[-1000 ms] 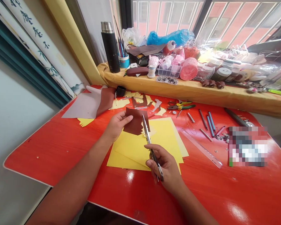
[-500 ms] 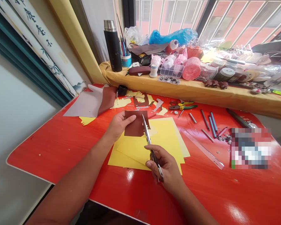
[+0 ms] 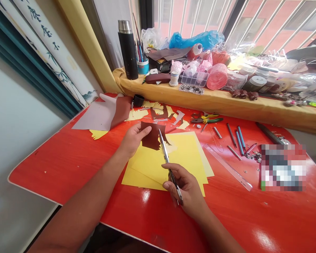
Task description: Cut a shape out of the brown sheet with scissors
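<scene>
Between thumb and fingers, my left hand (image 3: 133,138) pinches the left edge of a small dark brown sheet (image 3: 150,136), which looks like leather. Scissors (image 3: 164,149) are gripped in my right hand (image 3: 183,184), their blades pointing up and away at the sheet's right part. A strip at the right edge of the sheet hangs partly cut off, bending outward. Below both hands lie yellow sheets (image 3: 147,172) of paper, overlapping on the red table (image 3: 76,175).
Yellow and brown scraps (image 3: 137,115) lie behind my hands, with pliers (image 3: 206,119) to their right. A clear ruler (image 3: 229,168), rods (image 3: 239,137) and small metal fittings (image 3: 254,156) are on the right. A larger brown sheet (image 3: 121,109) lies back left. The crowded sill (image 3: 152,91) holds a black thermos (image 3: 127,52).
The brown sheet has tilted and risen slightly in my left hand. The scissors have cut further, and the strip on the right now bends away more.
</scene>
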Action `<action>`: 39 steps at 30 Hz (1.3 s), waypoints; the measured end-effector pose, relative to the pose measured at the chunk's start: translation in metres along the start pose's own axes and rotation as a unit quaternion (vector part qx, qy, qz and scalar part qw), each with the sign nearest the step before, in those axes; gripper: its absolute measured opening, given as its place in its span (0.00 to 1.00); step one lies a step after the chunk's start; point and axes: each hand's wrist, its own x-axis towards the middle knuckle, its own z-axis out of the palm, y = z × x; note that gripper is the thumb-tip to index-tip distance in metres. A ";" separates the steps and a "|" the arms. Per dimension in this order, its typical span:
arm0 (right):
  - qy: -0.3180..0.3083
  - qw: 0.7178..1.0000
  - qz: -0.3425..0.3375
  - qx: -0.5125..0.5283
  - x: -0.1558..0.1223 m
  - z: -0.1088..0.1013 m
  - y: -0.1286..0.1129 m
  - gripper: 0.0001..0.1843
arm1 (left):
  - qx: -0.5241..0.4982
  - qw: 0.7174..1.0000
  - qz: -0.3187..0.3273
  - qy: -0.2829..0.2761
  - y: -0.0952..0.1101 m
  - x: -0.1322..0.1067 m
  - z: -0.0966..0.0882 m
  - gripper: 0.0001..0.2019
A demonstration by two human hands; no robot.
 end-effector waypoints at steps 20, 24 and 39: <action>-0.012 1.000 0.016 -0.005 0.000 0.000 -0.001 0.29 | -0.011 0.998 -0.058 0.011 0.011 -0.007 0.008 0.26; -0.009 1.000 0.008 -0.006 0.000 0.000 0.002 0.30 | -0.019 0.999 -0.045 0.009 0.010 -0.007 0.010 0.24; -0.006 1.000 0.001 -0.011 0.001 0.000 0.002 0.27 | -0.021 0.997 -0.069 0.000 0.012 -0.002 0.003 0.25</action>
